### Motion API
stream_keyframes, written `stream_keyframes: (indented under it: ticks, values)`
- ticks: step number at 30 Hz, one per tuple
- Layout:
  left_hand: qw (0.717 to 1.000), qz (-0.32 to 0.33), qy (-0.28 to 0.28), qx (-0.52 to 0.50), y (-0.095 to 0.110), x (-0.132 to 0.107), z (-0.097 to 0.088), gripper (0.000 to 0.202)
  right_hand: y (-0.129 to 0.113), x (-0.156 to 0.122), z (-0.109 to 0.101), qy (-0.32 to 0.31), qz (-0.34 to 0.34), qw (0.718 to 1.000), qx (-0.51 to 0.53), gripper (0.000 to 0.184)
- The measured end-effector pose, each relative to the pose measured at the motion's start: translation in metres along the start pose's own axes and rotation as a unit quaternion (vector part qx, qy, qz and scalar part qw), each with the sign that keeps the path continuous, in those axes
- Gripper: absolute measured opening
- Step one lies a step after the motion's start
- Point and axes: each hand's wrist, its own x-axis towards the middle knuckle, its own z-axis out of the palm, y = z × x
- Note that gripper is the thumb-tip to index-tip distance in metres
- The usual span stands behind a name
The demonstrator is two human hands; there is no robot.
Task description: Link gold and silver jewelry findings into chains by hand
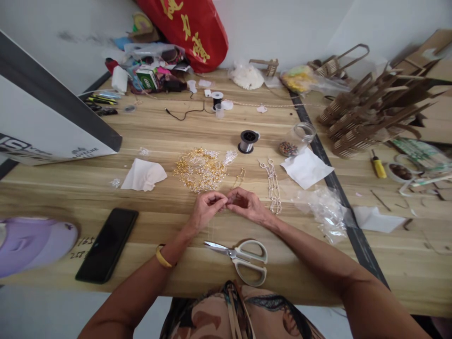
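Both my hands meet over the wooden table (169, 141), fingertips pinched together. My left hand (206, 209) and my right hand (247, 205) each pinch something tiny that I cannot make out; a thin thread seems to hang down from them. Just beyond my fingers lies a pile of gold and silver beads and findings (201, 169). To the right of my right hand lies a finished strand of pearl-like beads (273, 186). White-handled scissors (243, 256) lie shut on the table below my hands.
A black phone (108, 245) lies at the left, a crumpled white tissue (144, 175) behind it. A thread spool (247, 141), a bead jar (298, 139), white paper (306, 168) and plastic bags (325, 207) sit right. Wooden baskets (363, 113) crowd the far right; a box (45, 117) stands left.
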Motion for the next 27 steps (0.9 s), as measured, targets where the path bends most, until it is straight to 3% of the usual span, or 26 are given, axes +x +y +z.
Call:
stream_keyframes:
  ticks: [5, 16, 27]
  values:
    - [1.000, 0.017, 0.005, 0.016, 0.0003, -0.0010, 0.0020, 0.017, 0.0047, 0.0033, 0.0016, 0.009, 0.022, 0.998, 0.054, 0.034]
    - [0.999, 0.034, 0.006, 0.025, 0.0058, -0.0025, 0.0022, 0.016, -0.0047, 0.0046, -0.0006, 0.002, 0.046, 0.998, 0.040, 0.032]
    - [0.999, 0.022, 0.014, 0.021, 0.0029, -0.0016, 0.0022, 0.017, 0.0020, 0.0047, -0.0017, 0.019, 0.033, 0.999, 0.017, 0.031]
